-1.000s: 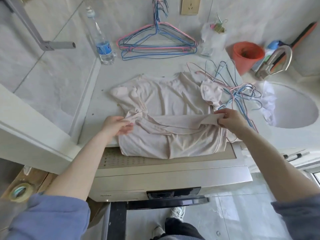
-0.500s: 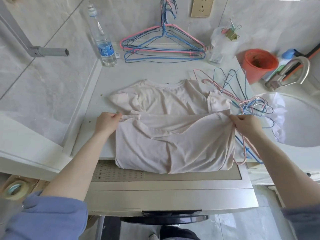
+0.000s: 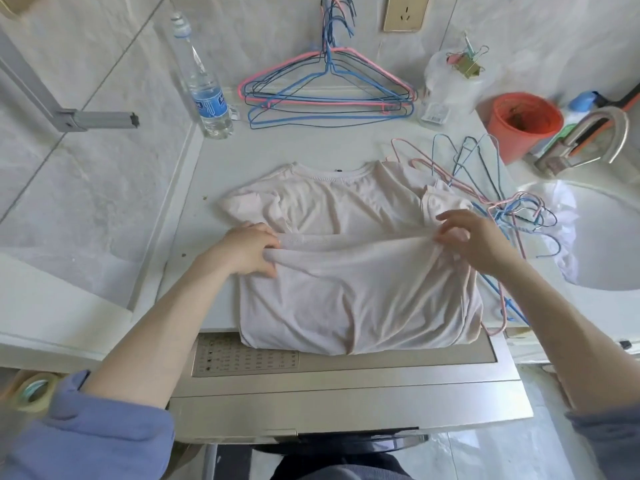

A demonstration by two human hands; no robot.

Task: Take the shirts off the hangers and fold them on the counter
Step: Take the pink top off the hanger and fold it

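In the head view, the pale pink T-shirt [image 3: 346,216] lay flat on the counter [image 3: 277,150], collar toward the wall, its bottom part doubled up over the middle. The left hand [image 3: 247,249] pinched the folded hem at one end and the right hand [image 3: 474,237] at the other, fingers closed on cloth, probably to keep the fold straight. Empty wire hangers [image 3: 498,188] lay just beside, out of the way.

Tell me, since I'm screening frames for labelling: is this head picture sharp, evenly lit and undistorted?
Head view: soft daylight, no hard shadows; shirt and both hands, left hand, right hand, fairly sharp; wide-angle bending curves the counter edges; corners smear, blurring the tape roll.
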